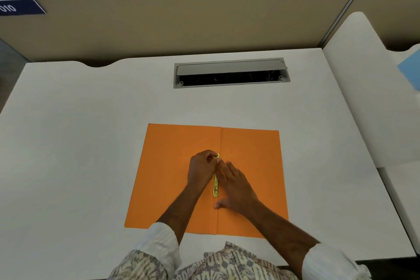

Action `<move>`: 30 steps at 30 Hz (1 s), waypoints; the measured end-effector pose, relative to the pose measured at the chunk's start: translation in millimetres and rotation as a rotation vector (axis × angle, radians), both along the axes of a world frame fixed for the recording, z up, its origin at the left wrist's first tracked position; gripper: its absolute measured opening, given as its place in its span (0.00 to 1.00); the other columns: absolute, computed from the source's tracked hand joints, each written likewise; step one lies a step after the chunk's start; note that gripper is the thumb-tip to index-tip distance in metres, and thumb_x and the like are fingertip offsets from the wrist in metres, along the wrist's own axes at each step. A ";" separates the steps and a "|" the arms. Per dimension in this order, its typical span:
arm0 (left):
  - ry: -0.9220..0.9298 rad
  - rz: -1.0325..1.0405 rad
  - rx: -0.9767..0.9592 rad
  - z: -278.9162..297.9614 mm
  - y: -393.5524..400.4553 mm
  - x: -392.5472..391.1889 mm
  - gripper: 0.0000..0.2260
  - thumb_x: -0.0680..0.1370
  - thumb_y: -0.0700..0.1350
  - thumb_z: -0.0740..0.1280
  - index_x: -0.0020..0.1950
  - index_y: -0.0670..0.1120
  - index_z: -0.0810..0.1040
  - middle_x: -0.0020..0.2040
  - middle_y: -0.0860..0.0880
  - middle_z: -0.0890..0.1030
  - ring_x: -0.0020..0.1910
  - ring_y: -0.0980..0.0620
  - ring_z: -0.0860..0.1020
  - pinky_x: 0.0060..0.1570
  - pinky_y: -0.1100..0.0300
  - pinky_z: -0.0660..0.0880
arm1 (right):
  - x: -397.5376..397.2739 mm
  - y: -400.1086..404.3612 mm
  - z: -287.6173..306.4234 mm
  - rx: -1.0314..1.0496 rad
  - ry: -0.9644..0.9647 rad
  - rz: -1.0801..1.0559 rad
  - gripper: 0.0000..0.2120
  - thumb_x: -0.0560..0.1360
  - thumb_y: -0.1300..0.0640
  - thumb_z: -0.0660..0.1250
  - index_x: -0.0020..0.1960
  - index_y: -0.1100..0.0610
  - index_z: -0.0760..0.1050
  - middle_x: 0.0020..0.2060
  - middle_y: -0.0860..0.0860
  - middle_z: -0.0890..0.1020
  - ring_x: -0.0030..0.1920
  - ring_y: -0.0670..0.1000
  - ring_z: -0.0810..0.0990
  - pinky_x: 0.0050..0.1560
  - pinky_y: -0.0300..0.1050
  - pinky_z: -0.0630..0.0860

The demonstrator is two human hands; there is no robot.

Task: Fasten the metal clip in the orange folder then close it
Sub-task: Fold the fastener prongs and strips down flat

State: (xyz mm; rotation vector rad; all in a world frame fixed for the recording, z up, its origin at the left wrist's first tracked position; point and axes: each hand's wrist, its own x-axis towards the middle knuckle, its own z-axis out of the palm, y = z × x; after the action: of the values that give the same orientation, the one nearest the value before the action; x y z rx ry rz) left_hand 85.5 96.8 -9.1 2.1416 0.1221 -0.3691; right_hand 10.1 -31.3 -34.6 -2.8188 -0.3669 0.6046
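An orange folder point(170, 179) lies open and flat on the white desk point(68, 143), its spine running away from me. A gold metal clip point(215, 186) lies along the spine. My left hand point(201, 170) is curled over the clip's far end, fingertips pinching it. My right hand point(236, 186) rests flat on the folder's right half, fingers spread, with fingertips touching the clip near my left hand and the thumb on the spine below the clip. The clip's middle is hidden under my fingers.
A grey cable hatch point(231, 73) with its lid raised is set into the desk behind the folder. A beige partition point(181, 20) closes the back. A second white desk point(363, 98) adjoins on the right, with a blue sheet point(411, 70) at its edge.
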 end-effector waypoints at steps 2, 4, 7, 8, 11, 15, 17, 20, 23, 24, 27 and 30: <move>-0.016 0.001 0.015 -1.8 -3.5 2.9 0.04 0.75 0.39 0.71 0.46 0.42 0.85 0.42 0.46 0.86 0.41 0.51 0.83 0.43 0.61 0.78 | -0.1 0.0 0.8 -0.017 0.005 0.012 0.60 0.64 0.33 0.73 0.80 0.57 0.42 0.80 0.53 0.42 0.79 0.60 0.45 0.77 0.57 0.53; -0.028 0.035 0.024 -5.2 -3.9 5.1 0.04 0.75 0.38 0.70 0.44 0.42 0.85 0.40 0.47 0.85 0.40 0.51 0.82 0.40 0.62 0.76 | -0.5 -0.3 0.8 -0.040 0.006 0.029 0.59 0.65 0.32 0.71 0.79 0.58 0.43 0.80 0.53 0.42 0.79 0.60 0.44 0.77 0.58 0.52; -0.028 0.091 0.040 -10.3 -2.1 8.6 0.02 0.74 0.40 0.73 0.42 0.42 0.84 0.38 0.48 0.84 0.37 0.53 0.81 0.39 0.60 0.76 | -0.7 -1.3 -0.1 -0.052 0.012 0.044 0.57 0.66 0.32 0.70 0.79 0.59 0.44 0.80 0.53 0.42 0.79 0.60 0.43 0.77 0.58 0.50; -0.034 0.093 0.056 -11.7 -1.5 10.2 0.02 0.74 0.40 0.74 0.42 0.42 0.84 0.38 0.49 0.84 0.37 0.54 0.80 0.38 0.60 0.76 | -0.5 -1.6 -0.1 -0.054 0.011 0.048 0.57 0.66 0.32 0.70 0.79 0.59 0.44 0.80 0.53 0.42 0.79 0.60 0.43 0.77 0.58 0.50; -0.059 0.070 0.117 -14.8 -0.4 15.4 0.04 0.73 0.42 0.75 0.41 0.43 0.83 0.42 0.48 0.81 0.39 0.52 0.79 0.40 0.56 0.77 | -0.1 -2.2 1.5 -0.064 0.008 0.066 0.56 0.67 0.32 0.69 0.79 0.59 0.43 0.80 0.53 0.42 0.79 0.60 0.43 0.77 0.59 0.49; -0.048 0.044 0.173 -17.0 -3.5 21.4 0.05 0.73 0.44 0.76 0.41 0.44 0.82 0.44 0.49 0.79 0.39 0.51 0.78 0.40 0.56 0.77 | 0.1 -1.7 3.5 -0.084 0.011 0.075 0.57 0.67 0.32 0.69 0.79 0.59 0.41 0.80 0.54 0.43 0.79 0.61 0.43 0.77 0.60 0.49; -0.045 0.037 0.185 -16.9 -7.3 23.1 0.06 0.73 0.45 0.75 0.40 0.45 0.81 0.43 0.50 0.78 0.38 0.52 0.76 0.38 0.56 0.76 | 0.5 -0.9 3.7 -0.082 0.019 0.069 0.58 0.67 0.32 0.69 0.79 0.59 0.41 0.80 0.54 0.43 0.79 0.61 0.43 0.77 0.60 0.48; -0.047 0.010 0.185 -16.9 -13.1 26.3 0.06 0.73 0.44 0.75 0.39 0.46 0.80 0.43 0.52 0.77 0.36 0.56 0.75 0.37 0.57 0.75 | 1.6 -0.1 3.7 -0.079 0.025 0.059 0.58 0.66 0.31 0.70 0.79 0.59 0.42 0.80 0.54 0.44 0.79 0.61 0.43 0.77 0.60 0.49; -0.020 -0.028 0.177 -17.1 -18.6 30.0 0.06 0.73 0.42 0.75 0.39 0.45 0.80 0.44 0.48 0.80 0.40 0.50 0.80 0.40 0.51 0.79 | 2.9 -0.8 3.8 -0.075 0.022 0.054 0.58 0.65 0.31 0.71 0.79 0.59 0.44 0.80 0.54 0.45 0.79 0.61 0.44 0.76 0.60 0.50; -0.014 -0.044 0.182 -17.2 -20.2 30.7 0.06 0.72 0.42 0.75 0.39 0.44 0.79 0.44 0.48 0.80 0.41 0.49 0.80 0.40 0.51 0.79 | 3.1 -0.9 4.0 -0.070 0.024 0.052 0.58 0.65 0.31 0.71 0.79 0.59 0.45 0.80 0.54 0.45 0.79 0.61 0.44 0.76 0.60 0.50; -0.018 -0.084 0.196 -17.6 -23.7 31.7 0.07 0.72 0.42 0.76 0.39 0.44 0.79 0.44 0.48 0.81 0.41 0.48 0.81 0.40 0.51 0.78 | 3.2 -1.2 4.6 -0.059 0.029 0.048 0.57 0.65 0.32 0.71 0.79 0.59 0.45 0.80 0.54 0.45 0.79 0.60 0.44 0.77 0.59 0.49; -0.018 -0.091 0.189 -18.1 -23.9 34.4 0.06 0.72 0.41 0.75 0.39 0.43 0.80 0.44 0.48 0.82 0.42 0.49 0.81 0.40 0.52 0.78 | 2.5 -1.8 6.3 -0.049 0.033 0.040 0.57 0.66 0.32 0.71 0.79 0.59 0.44 0.80 0.54 0.45 0.79 0.60 0.43 0.77 0.59 0.49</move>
State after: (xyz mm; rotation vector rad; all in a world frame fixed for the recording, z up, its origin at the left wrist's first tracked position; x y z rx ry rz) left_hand 119.9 72.9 -27.2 2.3425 0.0513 -0.4044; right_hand 12.5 -33.1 -28.3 -2.8503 -0.4082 0.6768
